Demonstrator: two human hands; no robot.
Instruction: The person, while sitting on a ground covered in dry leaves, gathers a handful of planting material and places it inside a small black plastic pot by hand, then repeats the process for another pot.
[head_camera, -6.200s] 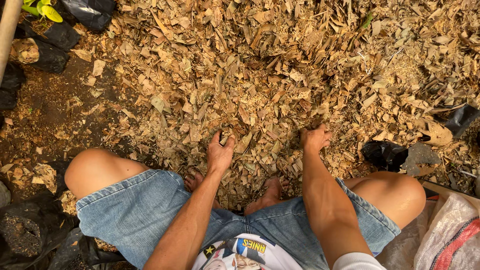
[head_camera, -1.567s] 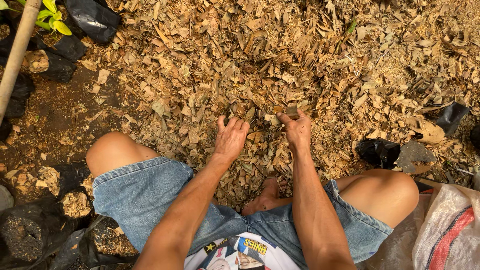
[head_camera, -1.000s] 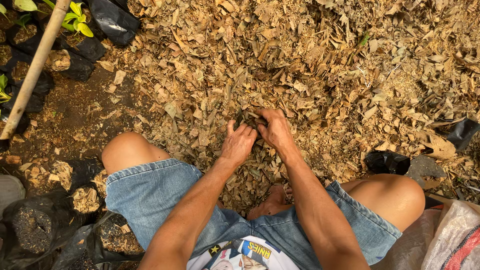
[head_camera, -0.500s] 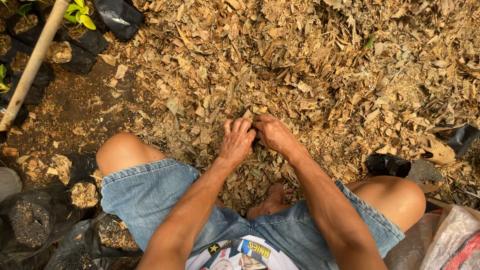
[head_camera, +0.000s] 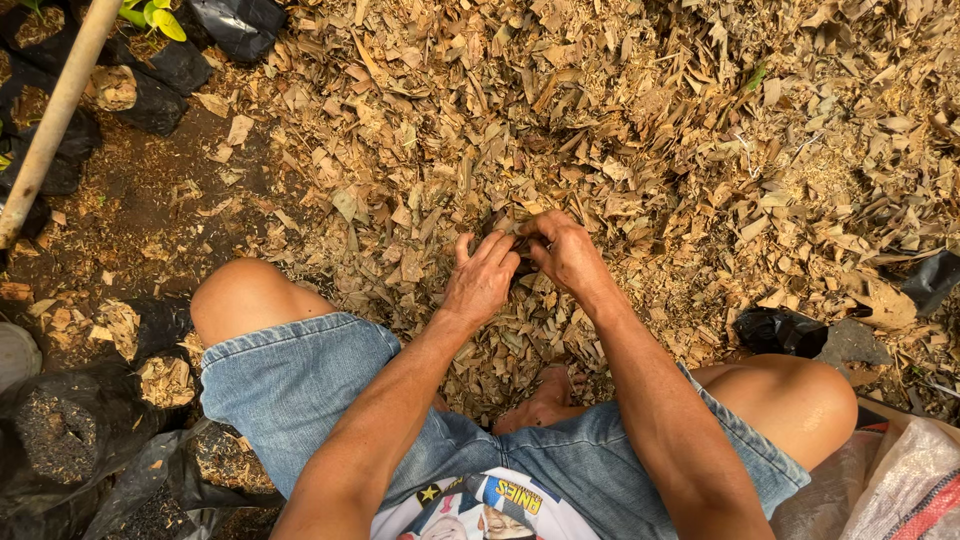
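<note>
I am squatting over a heap of dry chopped leaves and husk (head_camera: 620, 130). My left hand (head_camera: 482, 282) and my right hand (head_camera: 566, 255) meet above the heap, with the fingertips touching. Both hands pinch a small dark thing, apparently a black plastic bag (head_camera: 519, 266). It is almost fully hidden by my fingers and the litter around it. My bare knees stick out to either side, and one bare foot (head_camera: 540, 400) rests on the litter below my hands.
Black plastic bags filled with soil (head_camera: 60, 440) crowd the lower left, and more stand at the top left (head_camera: 160, 70) beside a green seedling (head_camera: 150, 14). A pale pole (head_camera: 55, 115) leans at the left. An empty black bag (head_camera: 780, 330) and a white sack (head_camera: 900, 490) lie on the right.
My hands were apart on the litter, then lifted a dark open bag between them. They have now closed together on it, and the view has shifted slightly.
</note>
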